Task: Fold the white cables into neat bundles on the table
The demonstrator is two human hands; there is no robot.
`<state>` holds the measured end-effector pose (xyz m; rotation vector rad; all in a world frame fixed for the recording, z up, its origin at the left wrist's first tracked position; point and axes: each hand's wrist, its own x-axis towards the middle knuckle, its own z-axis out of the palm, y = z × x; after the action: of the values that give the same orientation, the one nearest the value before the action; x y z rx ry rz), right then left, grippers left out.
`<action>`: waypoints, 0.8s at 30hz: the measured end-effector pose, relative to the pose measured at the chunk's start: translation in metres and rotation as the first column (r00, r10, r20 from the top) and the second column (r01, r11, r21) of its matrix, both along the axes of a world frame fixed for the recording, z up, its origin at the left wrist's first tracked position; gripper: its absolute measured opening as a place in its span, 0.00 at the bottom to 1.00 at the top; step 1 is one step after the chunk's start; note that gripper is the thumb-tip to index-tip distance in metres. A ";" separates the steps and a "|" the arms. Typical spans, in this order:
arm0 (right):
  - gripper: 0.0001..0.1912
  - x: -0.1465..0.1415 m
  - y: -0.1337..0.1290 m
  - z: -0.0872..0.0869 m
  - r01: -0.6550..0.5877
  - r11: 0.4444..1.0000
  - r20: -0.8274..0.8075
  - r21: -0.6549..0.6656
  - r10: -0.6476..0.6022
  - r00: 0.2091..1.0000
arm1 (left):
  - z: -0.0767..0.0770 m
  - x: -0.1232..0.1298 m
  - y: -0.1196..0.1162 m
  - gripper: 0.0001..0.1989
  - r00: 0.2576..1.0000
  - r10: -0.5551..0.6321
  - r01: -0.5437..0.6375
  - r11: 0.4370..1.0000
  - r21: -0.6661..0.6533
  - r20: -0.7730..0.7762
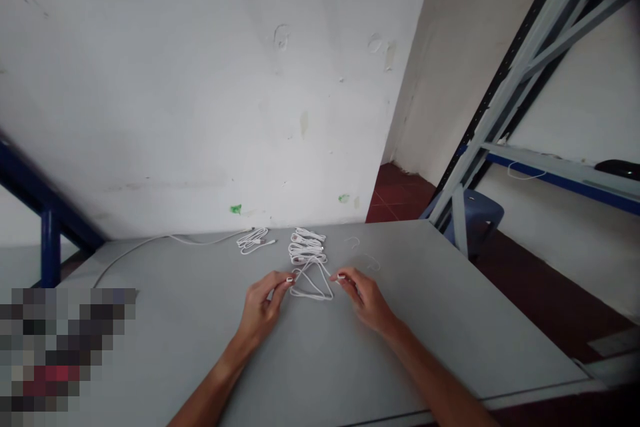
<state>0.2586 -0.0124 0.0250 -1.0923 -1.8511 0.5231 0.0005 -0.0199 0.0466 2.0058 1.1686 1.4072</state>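
Observation:
A loosely looped white cable (pixel 311 295) lies on the grey table (pixel 200 340), between my two hands. On its left side, my left hand (pixel 266 300) pinches part of this cable between thumb and fingertips. My right hand (pixel 369 297) is closed in a pinch on the cable at the other side. Just beyond the loops, several coiled white cables (pixel 306 247) are laid in a stack running away from me. Another coiled white cable (pixel 253 240) sits to their left, with a connector sticking out. Thin white ties (pixel 373 262) lie beyond my right hand.
A long pale cable (pixel 135 243) runs along the table's back left. Behind the table stands a white wall panel (pixel 225 93). A metal rack (pixel 493 113) rises at the right with a blue chair (pixel 477 213) behind it. The lower left corner is pixelated.

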 end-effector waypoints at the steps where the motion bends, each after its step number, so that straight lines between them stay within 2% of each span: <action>1: 0.13 0.000 0.000 0.000 0.003 1.000 -0.002 -0.001 -0.003 1.000 | 0.000 0.000 0.000 0.15 1.000 -0.002 0.002 1.000 -0.004 -0.002; 7: 0.12 0.001 0.000 -0.002 0.020 0.999 -0.044 -0.043 -0.022 0.999 | -0.001 -0.001 -0.001 0.15 1.000 0.010 -0.012 0.998 -0.066 -0.028; 9: 0.10 0.001 0.001 -0.004 0.056 0.997 -0.076 -0.046 -0.059 0.995 | -0.003 -0.002 0.001 0.16 0.997 0.053 -0.060 0.992 -0.110 -0.059; 13: 0.09 0.002 0.006 -0.008 0.178 0.977 -0.135 -0.122 -0.194 0.972 | -0.015 -0.005 0.011 0.16 0.965 0.201 -0.229 0.959 -0.169 -0.168; 16: 0.10 0.003 0.011 -0.010 0.245 0.957 -0.074 -0.157 -0.259 0.963 | -0.026 -0.010 0.021 0.13 0.904 0.216 -0.314 0.922 -0.228 -0.369; 20: 0.08 0.001 0.015 -0.014 0.283 0.948 0.079 -0.144 -0.274 0.959 | -0.029 -0.017 0.026 0.13 0.736 0.118 -0.404 0.867 -0.292 -0.667; 22: 0.10 0.001 0.016 -0.017 0.273 0.945 0.115 -0.181 -0.255 0.960 | -0.025 -0.020 0.027 0.14 0.675 0.085 -0.442 0.842 -0.309 -0.733; 24: 0.12 0.002 0.018 -0.020 0.254 0.940 0.082 -0.230 -0.241 0.967 | -0.021 -0.024 0.027 0.14 0.658 0.078 -0.467 0.823 -0.324 -0.749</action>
<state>0.2609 0.0053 0.0051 -1.4904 -1.6921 0.5834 -0.0237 0.0075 0.0256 2.0542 2.0068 0.2698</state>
